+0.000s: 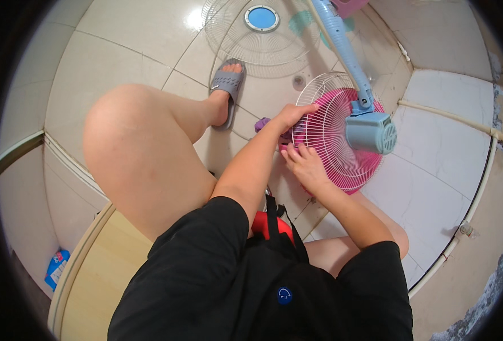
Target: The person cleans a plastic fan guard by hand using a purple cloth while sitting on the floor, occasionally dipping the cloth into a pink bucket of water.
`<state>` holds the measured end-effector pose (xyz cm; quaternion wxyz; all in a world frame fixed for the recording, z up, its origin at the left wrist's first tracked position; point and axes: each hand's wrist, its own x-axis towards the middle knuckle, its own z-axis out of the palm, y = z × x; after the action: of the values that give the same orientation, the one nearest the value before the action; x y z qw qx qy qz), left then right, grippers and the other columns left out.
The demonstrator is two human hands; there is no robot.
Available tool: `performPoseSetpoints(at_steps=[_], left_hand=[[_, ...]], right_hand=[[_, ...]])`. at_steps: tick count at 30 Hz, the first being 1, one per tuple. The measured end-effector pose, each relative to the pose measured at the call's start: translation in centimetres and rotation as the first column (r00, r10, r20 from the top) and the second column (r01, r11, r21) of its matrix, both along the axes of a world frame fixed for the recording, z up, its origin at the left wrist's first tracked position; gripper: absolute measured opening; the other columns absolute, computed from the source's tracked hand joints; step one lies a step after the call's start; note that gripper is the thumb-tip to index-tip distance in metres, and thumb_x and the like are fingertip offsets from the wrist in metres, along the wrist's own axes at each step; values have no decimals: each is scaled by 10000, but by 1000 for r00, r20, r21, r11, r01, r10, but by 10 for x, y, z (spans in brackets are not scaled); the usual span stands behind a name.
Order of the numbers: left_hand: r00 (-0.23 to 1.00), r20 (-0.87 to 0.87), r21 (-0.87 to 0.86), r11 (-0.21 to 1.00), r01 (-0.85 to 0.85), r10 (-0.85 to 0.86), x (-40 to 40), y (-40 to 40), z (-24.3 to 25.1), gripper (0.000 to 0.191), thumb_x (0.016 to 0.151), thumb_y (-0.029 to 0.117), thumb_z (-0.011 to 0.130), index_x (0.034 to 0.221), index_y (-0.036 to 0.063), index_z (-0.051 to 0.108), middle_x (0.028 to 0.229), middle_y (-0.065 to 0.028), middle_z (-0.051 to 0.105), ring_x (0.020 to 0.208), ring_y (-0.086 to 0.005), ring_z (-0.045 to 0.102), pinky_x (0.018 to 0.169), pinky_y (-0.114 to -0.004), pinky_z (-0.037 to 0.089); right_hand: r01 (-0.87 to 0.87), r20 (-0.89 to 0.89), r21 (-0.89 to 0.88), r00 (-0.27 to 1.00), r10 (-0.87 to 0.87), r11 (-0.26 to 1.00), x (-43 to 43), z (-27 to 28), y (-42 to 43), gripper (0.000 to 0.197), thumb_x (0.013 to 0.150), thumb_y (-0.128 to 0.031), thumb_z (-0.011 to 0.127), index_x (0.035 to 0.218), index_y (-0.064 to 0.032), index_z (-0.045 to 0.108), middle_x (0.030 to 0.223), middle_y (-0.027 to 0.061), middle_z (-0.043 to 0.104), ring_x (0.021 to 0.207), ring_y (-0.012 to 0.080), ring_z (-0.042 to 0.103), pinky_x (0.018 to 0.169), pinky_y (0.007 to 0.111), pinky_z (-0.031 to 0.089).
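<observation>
A blue electric fan's motor housing [371, 133] and blue pole [346, 51] stand at the right, joined to a white wire rear grille [319, 136]. The grille lies over a pink basin [371, 174]. My left hand [296, 116] is at the grille's upper left edge, its fingers on the wires. Just below, my right hand [304, 164] touches the rim at the grille's lower left, its fingers bent. A purple cloth [261, 124] shows beside my left wrist, partly hidden. The round wire front grille [234, 47] with a blue centre disc [262, 18] lies on the floor ahead.
A floor drain [299, 82] sits between the two grilles. My foot in a grey slipper [226, 83] is left of it. A pale pipe [452, 115] runs along the right wall. A wooden board [102, 277] and a blue packet [57, 269] are at the lower left.
</observation>
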<state>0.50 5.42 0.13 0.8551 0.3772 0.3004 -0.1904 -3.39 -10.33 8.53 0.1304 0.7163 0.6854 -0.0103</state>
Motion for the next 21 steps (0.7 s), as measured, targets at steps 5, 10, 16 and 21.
performPoseSetpoints(at_steps=[5,10,16,21], left_hand=[[999,11,-39,998,-43,43,-10,1,-4,624,745,413,746,1036,-127,634,948,-170,689,790,-221,669,718,-313,524],[1000,17,-18,1000,-14,14,-9,-1,-4,562,785,449,691,1038,-53,665,944,-139,696,777,-205,670,722,-306,528],[1000,-18,-7,1000,-15,15,-6,-4,10,602,745,411,753,1031,-108,643,940,-156,690,792,-212,663,727,-323,519],[999,21,6,1000,-27,27,-12,-1,1,561,780,435,706,1001,-79,662,903,-139,696,743,-198,664,690,-307,522]], right_hand=[[125,-91,1,988,-125,992,32,65,-29,415,772,-142,543,1182,-111,600,1183,72,558,947,248,515,746,363,424],[81,-133,21,988,-77,997,54,76,-40,397,774,-137,537,1165,-118,599,1164,59,560,911,237,511,734,367,430],[-11,4,-68,1000,11,998,-11,-7,-8,427,794,-145,538,1214,-80,571,1190,97,521,962,241,509,771,342,424],[183,-102,53,979,-177,982,-13,27,-26,458,773,-144,538,1228,-100,571,1154,92,551,947,243,521,758,346,429]])
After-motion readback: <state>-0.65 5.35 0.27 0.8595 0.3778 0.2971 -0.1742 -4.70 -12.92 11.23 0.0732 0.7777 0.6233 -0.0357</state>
